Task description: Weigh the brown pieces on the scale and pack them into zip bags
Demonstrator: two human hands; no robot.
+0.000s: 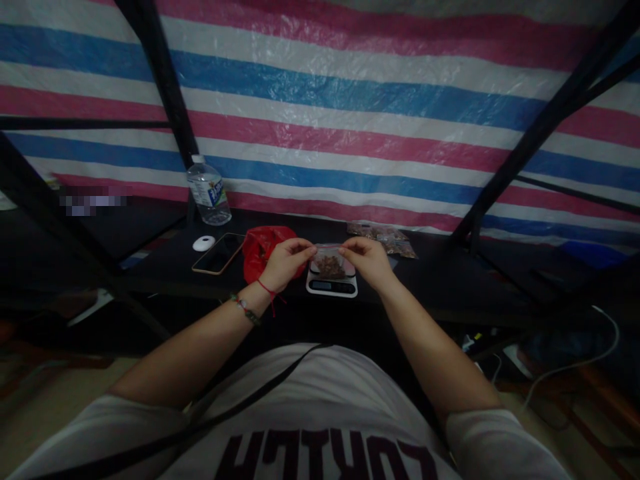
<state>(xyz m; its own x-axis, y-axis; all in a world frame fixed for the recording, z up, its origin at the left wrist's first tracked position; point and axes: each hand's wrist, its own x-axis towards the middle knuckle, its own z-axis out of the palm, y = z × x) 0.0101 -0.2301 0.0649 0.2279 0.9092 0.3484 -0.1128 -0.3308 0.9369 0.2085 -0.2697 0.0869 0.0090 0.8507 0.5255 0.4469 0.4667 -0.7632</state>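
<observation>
Between my two hands is a small clear zip bag (331,265) with brown, dried-looking bits inside. My left hand (287,260) pinches its top left corner, thumb against fingers. The top right corner is pinched by my right hand (369,260). The bag is over a white kitchen scale (332,288) with a dark display at its front; whether it rests on the scale or hangs just above, I cannot tell. Close by my left hand is a red plastic bag (260,247), partly hidden behind that hand. Several filled small bags (387,239) lie beyond my right hand.
A phone (219,254) and a white rounded object (203,243) lie left of the red bag on the black tabletop (440,287). Behind them stands a clear plastic bottle (209,193). Dark slanted posts (163,73) flank the table, and a striped plastic sheet (340,120) hangs behind.
</observation>
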